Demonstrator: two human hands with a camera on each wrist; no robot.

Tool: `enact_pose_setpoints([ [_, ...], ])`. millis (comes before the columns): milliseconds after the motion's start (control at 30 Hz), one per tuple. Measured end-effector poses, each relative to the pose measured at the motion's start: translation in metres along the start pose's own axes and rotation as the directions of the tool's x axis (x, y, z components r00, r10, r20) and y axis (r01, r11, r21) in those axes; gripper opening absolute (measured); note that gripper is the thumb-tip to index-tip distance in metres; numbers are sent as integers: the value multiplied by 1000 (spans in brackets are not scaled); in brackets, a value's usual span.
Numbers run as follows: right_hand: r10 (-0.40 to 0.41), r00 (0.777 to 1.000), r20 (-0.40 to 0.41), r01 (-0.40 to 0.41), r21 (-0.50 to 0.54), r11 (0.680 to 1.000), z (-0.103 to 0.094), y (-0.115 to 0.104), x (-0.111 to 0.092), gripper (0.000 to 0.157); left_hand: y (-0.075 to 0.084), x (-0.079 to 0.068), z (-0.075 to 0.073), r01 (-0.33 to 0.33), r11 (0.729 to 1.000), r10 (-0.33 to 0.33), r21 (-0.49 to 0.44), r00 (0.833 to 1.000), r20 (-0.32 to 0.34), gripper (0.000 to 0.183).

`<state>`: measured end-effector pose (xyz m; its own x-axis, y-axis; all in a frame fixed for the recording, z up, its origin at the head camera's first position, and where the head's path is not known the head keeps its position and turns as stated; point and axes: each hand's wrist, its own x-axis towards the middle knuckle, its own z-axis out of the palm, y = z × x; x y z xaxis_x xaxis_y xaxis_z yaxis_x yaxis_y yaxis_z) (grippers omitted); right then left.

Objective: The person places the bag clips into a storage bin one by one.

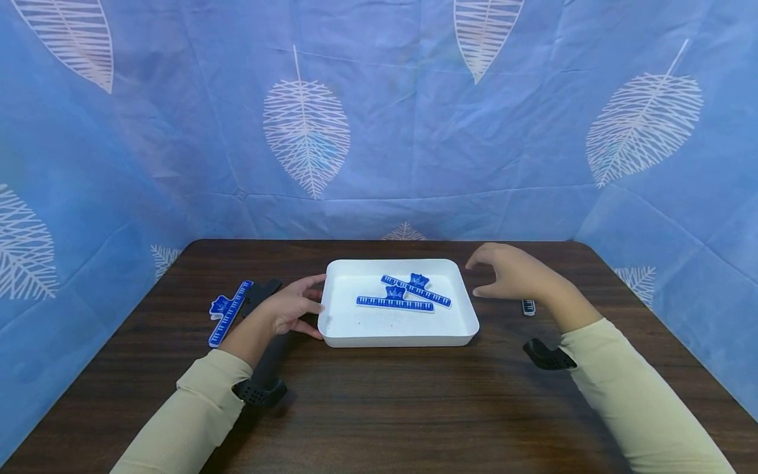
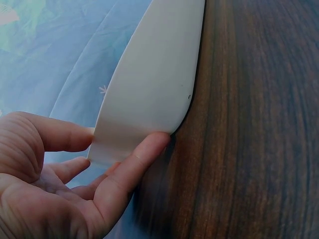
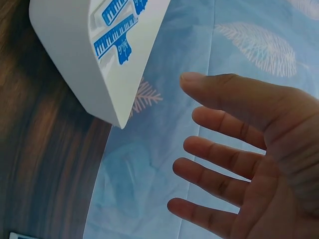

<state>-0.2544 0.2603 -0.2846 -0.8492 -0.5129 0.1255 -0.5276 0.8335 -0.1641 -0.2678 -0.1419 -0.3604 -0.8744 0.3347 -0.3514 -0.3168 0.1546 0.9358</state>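
A white rectangular tray lies on the table. Inside it, one blue clip with a piano-key strip partly overlaps another blue clip. My left hand touches the tray's left side, fingertips spread along the outer wall. Just off the tray's right side hovers my right hand, holding nothing. Its fingers are apart and loosely extended in the right wrist view, pointing toward the tray. On the table left of my left hand lies a third blue clip.
Below my right wrist shows the end of a small key-patterned piece, mostly hidden by the arm. A dark object lies beside the left clip. Blue cloth with white leaves hangs behind the brown wooden table.
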Motion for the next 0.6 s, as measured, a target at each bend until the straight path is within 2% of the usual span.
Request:
enact_pose_setpoints([
  [600, 87, 996, -33, -87, 1, 996, 1, 25, -19, 39, 1, 1, 0, 1, 1000, -1, 16, 1000, -5, 73],
])
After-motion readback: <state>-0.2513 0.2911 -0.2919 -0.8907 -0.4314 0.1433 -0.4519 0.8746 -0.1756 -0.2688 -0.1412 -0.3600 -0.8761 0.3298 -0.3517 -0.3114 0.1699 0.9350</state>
